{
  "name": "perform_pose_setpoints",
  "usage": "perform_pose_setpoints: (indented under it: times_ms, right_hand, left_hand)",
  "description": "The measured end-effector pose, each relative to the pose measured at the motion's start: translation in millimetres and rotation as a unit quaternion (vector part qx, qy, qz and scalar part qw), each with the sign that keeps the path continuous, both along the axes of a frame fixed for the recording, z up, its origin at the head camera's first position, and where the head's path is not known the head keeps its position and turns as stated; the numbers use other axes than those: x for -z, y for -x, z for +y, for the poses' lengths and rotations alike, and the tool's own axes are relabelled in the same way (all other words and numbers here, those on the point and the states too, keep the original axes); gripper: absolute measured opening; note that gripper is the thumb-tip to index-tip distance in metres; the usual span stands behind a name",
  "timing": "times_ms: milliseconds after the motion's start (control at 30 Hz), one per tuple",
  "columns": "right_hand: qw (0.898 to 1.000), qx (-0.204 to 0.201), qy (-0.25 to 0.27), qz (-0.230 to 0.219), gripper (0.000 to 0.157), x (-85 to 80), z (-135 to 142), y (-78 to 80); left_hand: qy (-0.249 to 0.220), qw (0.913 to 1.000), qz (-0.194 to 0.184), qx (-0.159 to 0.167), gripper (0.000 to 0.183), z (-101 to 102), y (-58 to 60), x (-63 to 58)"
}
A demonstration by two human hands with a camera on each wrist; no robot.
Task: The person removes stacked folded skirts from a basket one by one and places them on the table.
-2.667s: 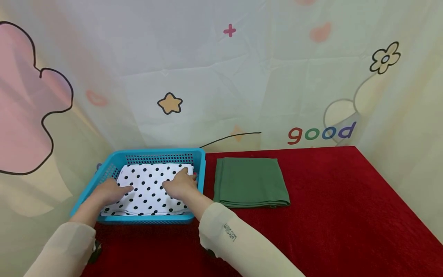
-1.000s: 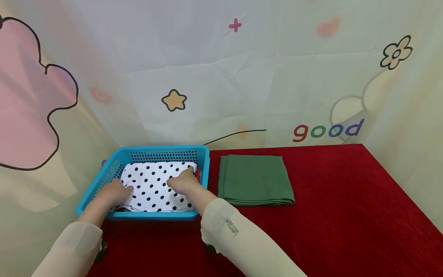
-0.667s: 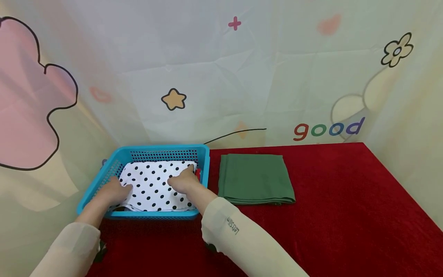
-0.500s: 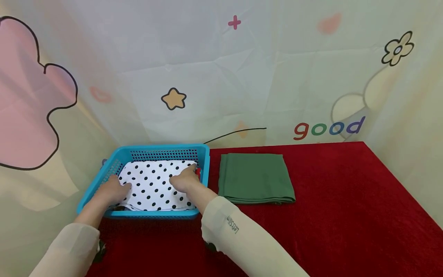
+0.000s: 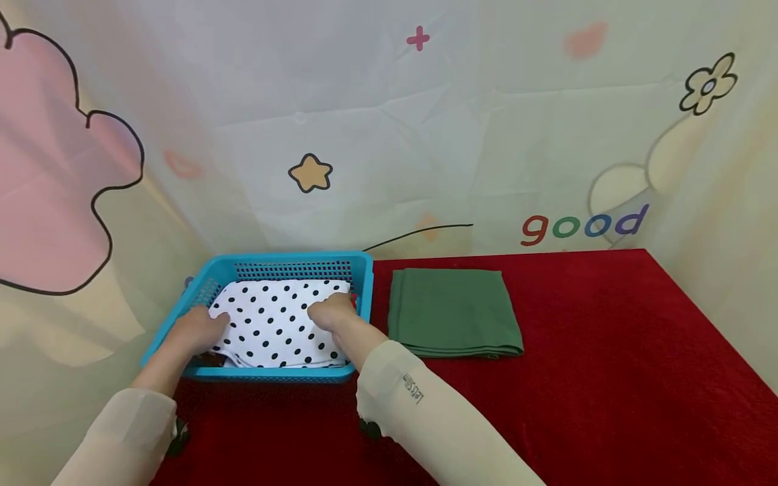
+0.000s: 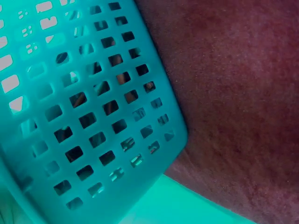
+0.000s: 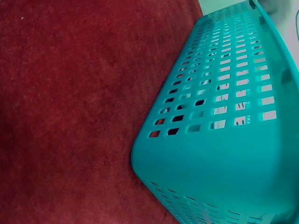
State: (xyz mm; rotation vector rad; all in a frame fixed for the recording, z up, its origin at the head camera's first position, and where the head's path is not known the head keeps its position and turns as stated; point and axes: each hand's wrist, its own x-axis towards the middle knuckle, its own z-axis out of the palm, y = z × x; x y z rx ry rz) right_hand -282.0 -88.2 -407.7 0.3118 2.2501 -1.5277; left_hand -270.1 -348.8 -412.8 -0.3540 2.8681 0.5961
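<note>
A white cloth (image 5: 273, 324) with black dots lies folded inside a blue plastic basket (image 5: 292, 257) on the left of the table. My left hand (image 5: 200, 327) grips its left edge, thumb on top and fingers down out of sight between cloth and basket wall. At the right edge my right hand (image 5: 334, 314) grips the same cloth, its fingertips mostly hidden. Something brown (image 5: 209, 359) shows under the cloth's front left corner, and a bit of red (image 5: 354, 300) by the right wall. Both wrist views show the basket's perforated sides, without the fingers.
A folded green cloth (image 5: 456, 314) lies on the red table covering (image 5: 583, 337), just right of the basket. A printed curtain (image 5: 389, 135) hangs close behind the table's back edge.
The right hand's fingers, stretched along the cloth's edge before, have drawn in around it. The cloth's front left corner has shifted up, baring more of the brown thing. The head view has shifted slightly.
</note>
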Motion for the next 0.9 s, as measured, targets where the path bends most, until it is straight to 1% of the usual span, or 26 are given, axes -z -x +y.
perform_pose_setpoints:
  times_ms: [67,133,333,533,600,733,800,900]
  right_hand:
    - [1.000,-0.002,0.001,-0.004,0.067,0.7,0.0,0.4]
    - [1.000,-0.005,-0.001,-0.008,0.063,0.8,0.1,0.9]
    - [1.000,-0.017,0.001,-0.008,0.070,1.2,0.4,4.0]
    - [1.000,-0.019,-0.007,-0.005,0.067,3.1,0.8,5.9]
    - [1.000,-0.015,-0.014,-0.003,0.067,2.4,-0.9,5.3]
    - [1.000,-0.010,-0.027,0.004,0.074,1.2,-4.0,3.9]
    - [1.000,-0.006,-0.027,0.007,0.075,1.4,-4.6,3.5]
    - [1.000,-0.001,-0.022,0.006,0.068,3.6,-4.4,2.2]
  left_hand:
    - [-0.011,0.9999,0.000,-0.001,0.068,-1.8,-0.3,0.2]
    - [-0.023,0.9997,-0.006,-0.002,0.069,-3.2,-0.5,0.3]
    - [-0.050,0.9985,-0.023,0.001,0.071,-6.1,1.5,0.1]
    - [-0.063,0.9979,-0.012,0.001,0.070,-8.4,1.9,1.0]
    - [-0.057,0.9984,0.000,0.004,0.068,-9.3,1.8,0.7]
    - [-0.046,0.9987,0.022,0.005,0.063,-9.3,2.2,-1.9]
    - [-0.037,0.9989,0.029,0.003,0.060,-8.6,2.3,-3.3]
    - [-0.021,0.9991,0.037,0.001,0.056,-6.8,1.2,-4.3]
